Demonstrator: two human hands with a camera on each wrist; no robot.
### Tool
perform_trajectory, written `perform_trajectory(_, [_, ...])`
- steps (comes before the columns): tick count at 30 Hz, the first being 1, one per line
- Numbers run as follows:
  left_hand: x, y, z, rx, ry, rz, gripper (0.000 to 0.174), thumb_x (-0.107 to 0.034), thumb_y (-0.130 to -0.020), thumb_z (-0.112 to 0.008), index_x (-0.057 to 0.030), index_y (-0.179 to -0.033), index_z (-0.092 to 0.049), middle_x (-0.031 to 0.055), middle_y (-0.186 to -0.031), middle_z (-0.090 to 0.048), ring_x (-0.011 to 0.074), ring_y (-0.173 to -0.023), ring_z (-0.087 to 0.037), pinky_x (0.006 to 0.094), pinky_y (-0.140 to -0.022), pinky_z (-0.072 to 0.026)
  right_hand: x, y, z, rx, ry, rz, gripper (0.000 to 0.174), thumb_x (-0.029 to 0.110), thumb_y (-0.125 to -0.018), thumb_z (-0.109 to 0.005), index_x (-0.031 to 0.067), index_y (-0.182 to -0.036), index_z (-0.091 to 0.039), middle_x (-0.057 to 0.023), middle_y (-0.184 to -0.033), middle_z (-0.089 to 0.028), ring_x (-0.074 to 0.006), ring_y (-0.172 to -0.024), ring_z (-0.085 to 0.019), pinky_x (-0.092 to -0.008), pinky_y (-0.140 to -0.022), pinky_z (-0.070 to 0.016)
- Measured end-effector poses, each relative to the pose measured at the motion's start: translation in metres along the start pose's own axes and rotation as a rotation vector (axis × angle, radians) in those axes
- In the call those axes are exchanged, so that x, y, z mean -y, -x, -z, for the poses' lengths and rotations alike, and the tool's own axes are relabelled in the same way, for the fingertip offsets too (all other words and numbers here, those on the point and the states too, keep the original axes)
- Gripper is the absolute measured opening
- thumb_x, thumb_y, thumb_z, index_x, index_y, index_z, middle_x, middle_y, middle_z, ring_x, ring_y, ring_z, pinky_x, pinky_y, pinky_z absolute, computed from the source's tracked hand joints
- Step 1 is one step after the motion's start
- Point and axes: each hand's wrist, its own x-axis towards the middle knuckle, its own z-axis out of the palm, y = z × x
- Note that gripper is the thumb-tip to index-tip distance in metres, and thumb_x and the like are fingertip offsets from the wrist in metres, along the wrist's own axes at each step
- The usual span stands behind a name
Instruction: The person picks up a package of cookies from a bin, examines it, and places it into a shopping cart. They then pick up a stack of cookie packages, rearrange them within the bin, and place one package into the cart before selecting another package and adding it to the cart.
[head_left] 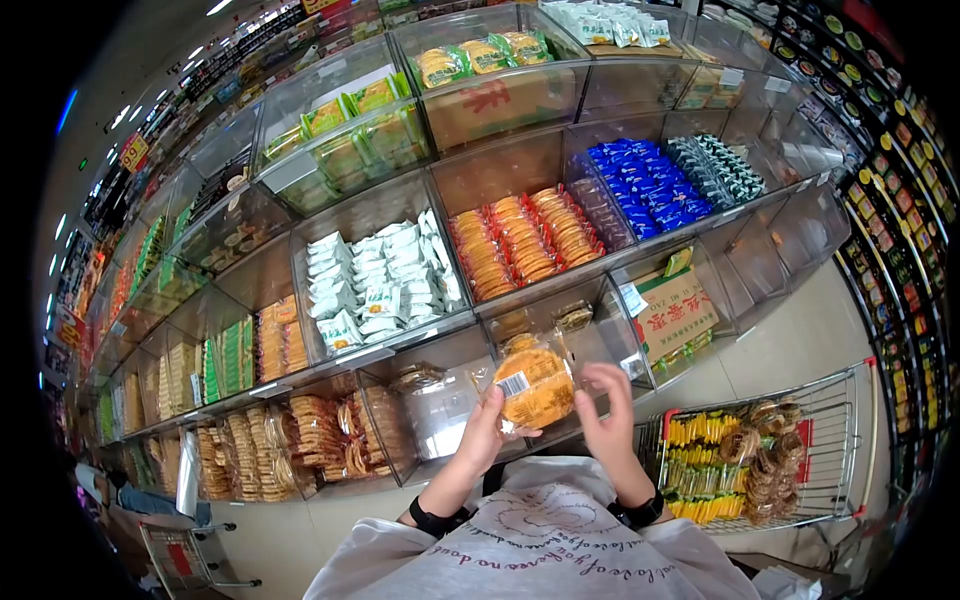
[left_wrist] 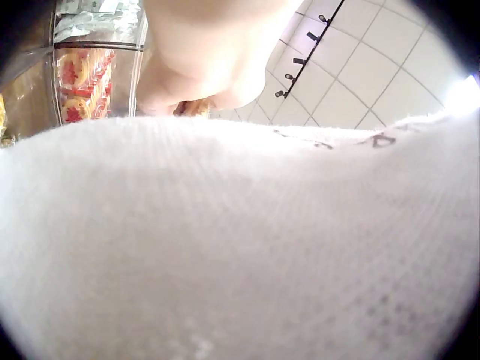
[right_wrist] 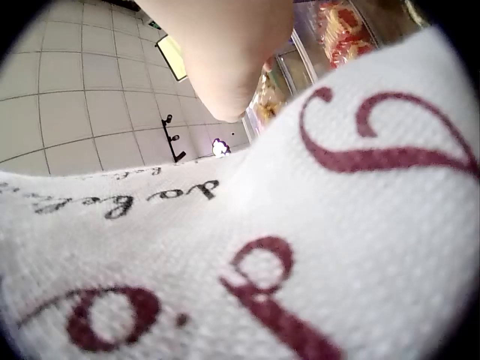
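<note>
A: What does your left hand (head_left: 482, 432) hold?
B: 1 wrapped biscuit packet (head_left: 540, 390), pinched at its lower left — barcode (head_left: 513, 384) facing you — before the clear bins (head_left: 450, 436).
A: And your right hand (head_left: 608, 412)?
B: Thumb and fingers apart, just beside the packet's right edge; whether they touch is unclear.

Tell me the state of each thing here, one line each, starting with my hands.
Left hand: gripping the wrapped snack.
Right hand: beside the wrapped snack, contact unclear.
Wrapped snack: held, barcode showing.
Cart: partly filled.
White packets: heaped together.
Blue packets: heaped together.
</note>
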Motion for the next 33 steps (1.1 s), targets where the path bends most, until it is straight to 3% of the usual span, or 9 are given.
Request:
perform_trajectory(1, [-0.001, 0.002, 0.001, 0.036, 0.010, 0.000, 0.051, -0.041, -0.082, -0.030, -0.0032, -0.116, -0.028, 0.0121, -0.106, -0.045, 0.0213, -0.090, -0.051, 0.0336, -0.064, -0.0492, -0.009, 0.003, -0.003, 0.000, -0.275, -0.263, 0.022, 0.006, -0.072, -0.053, -0.0004, -0.092, -0.049, -0.0086, -0.090, -0.049, -0.0154, -0.085, -0.046, -0.0251, -0.069, -0.0378])
perform_trajectory(6, [0.000, 0.004, 0.000, 0.033, 0.006, -0.014, 0.052, -0.043, -0.081, -0.030, -0.0038, -0.116, -0.028, 0.0109, -0.106, -0.045, 0.0187, -0.089, -0.051, 0.0320, -0.061, -0.0497, -0.024, 0.016, 0.001, 0.281, -0.510, -0.476, 0.019, 0.013, -0.080, -0.045, -0.0033, -0.090, -0.050, -0.0021, -0.078, -0.051, -0.0076, -0.071, -0.047, -0.0194, -0.065, -0.0376])
perform_trajectory(9, [0.002, 0.004, 0.002, 0.048, -0.011, -0.008, 0.053, -0.043, -0.082, -0.030, -0.0041, -0.117, -0.027, 0.0100, -0.106, -0.044, 0.0183, -0.088, -0.051, 0.0321, -0.060, -0.0498, -0.015, 0.014, 0.000, 0.240, -0.489, -0.472, 0.020, 0.013, -0.081, -0.043, -0.0033, -0.090, -0.051, 0.0005, -0.070, -0.050, -0.0051, -0.066, -0.045, -0.0175, -0.060, -0.0374])
perform_trajectory(15, [0.009, 0.000, 0.003, 0.065, -0.138, -0.054, 0.055, -0.044, -0.082, -0.029, -0.0006, -0.116, -0.028, 0.0107, -0.106, -0.045, 0.0204, -0.094, -0.048, 0.0338, -0.078, -0.0399, -0.018, 0.009, 0.011, 0.109, -0.358, -0.393, 0.018, 0.012, -0.080, -0.046, -0.0029, -0.087, -0.053, -0.0001, -0.069, -0.051, -0.0049, -0.060, -0.045, -0.0177, -0.056, -0.0375])
perform_trajectory(17, [0.008, 0.005, 0.006, 0.293, 0.004, 0.052, 0.061, -0.048, -0.081, -0.025, 0.0014, -0.115, -0.029, 0.0117, -0.106, -0.046, 0.0200, -0.095, -0.047, 0.0324, -0.083, -0.0342, -0.023, 0.003, 0.023, 0.056, -0.307, -0.356, 0.016, 0.010, -0.078, -0.048, -0.0031, -0.083, -0.055, -0.0011, -0.070, -0.054, -0.0063, -0.062, -0.046, -0.0184, -0.057, -0.0380])
perform_trajectory(24, [0.026, 0.002, 0.003, 0.541, -0.025, 0.135, 0.064, -0.051, -0.080, -0.024, 0.0015, -0.116, -0.028, 0.0117, -0.103, -0.047, 0.0176, -0.093, -0.047, 0.0303, -0.081, -0.0359, -0.008, -0.033, 0.064, 0.393, -0.092, -0.226, 0.013, 0.011, -0.073, -0.053, -0.0004, -0.077, -0.057, -0.0075, -0.066, -0.056, -0.0126, -0.059, -0.052, -0.0218, -0.054, -0.0398])
perform_trajectory(29, [0.036, -0.002, -0.018, 0.399, -0.267, 0.301, 0.056, -0.045, -0.081, -0.031, 0.0005, -0.113, -0.034, 0.0076, -0.100, -0.048, 0.0132, -0.091, -0.045, 0.0256, -0.078, -0.0366, -0.005, -0.043, 0.067, 0.581, 0.044, 0.049, 0.013, 0.014, -0.074, -0.052, 0.0026, -0.077, -0.058, -0.0072, -0.069, -0.057, -0.0132, -0.061, -0.053, -0.0238, -0.054, -0.0403])
perform_trajectory(31, [0.036, 0.000, -0.028, 0.350, -0.261, 0.273, 0.051, -0.042, -0.082, -0.033, 0.0008, -0.110, -0.038, 0.0065, -0.100, -0.048, 0.0128, -0.092, -0.045, 0.0249, -0.077, -0.0367, -0.003, -0.039, 0.068, 0.477, -0.160, -0.266, 0.019, 0.018, -0.079, -0.047, 0.0031, -0.088, -0.055, -0.0058, -0.074, -0.056, -0.0115, -0.063, -0.051, -0.0232, -0.059, -0.0401])
perform_trajectory(33, [0.039, 0.001, -0.032, 0.200, -0.202, 0.204, 0.049, -0.039, -0.083, -0.033, 0.0007, -0.112, -0.035, 0.0067, -0.103, -0.047, 0.0143, -0.094, -0.045, 0.0265, -0.080, -0.0361, -0.013, -0.039, 0.069, 0.358, -0.357, -0.257, 0.023, 0.020, -0.081, -0.043, 0.0025, -0.094, -0.051, -0.0053, -0.077, -0.056, -0.0107, -0.065, -0.050, -0.0226, -0.062, -0.0396])
